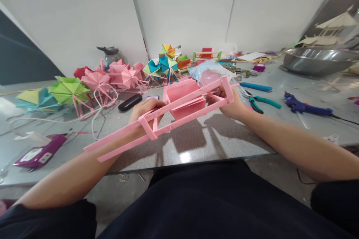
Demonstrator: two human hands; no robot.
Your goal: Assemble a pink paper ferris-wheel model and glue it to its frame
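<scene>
Piece in hand: while its left end slopes toward the wearer, the pink frame (175,104) is held above the bench (235,143), touching neither it nor the tools.
Left hand: curled behind the upper rail (117,133), near the left crosspiece (148,127), apparently gripping the frame; fingertips mostly hidden.
Right hand (234,107): closed at the far end, fingers reaching between the rails beside the wheel (182,89); it seems to pinch the frame there, the exact contact being obscured.
Done, as judged: rails joined by crosspieces, wheel set between them.
Left, as judged: the left rail ends run free past their crosspiece; whether more is due there, or whether every joint is fixed, cannot be told.
Frame count: one wheel, two long rails, two outer crosspieces.
Tool count, to the right: one blue-handled tool (256,87), one pair of pliers (266,101), one glue gun (308,109), one steel bowl (319,61).
Model count, to the left: one green umbrella-like model (68,89), one blue-and-yellow (35,99); at least two pink ones (97,79), overlapping too much for a sure total.
Between hand and models: one black case (130,103).
</scene>
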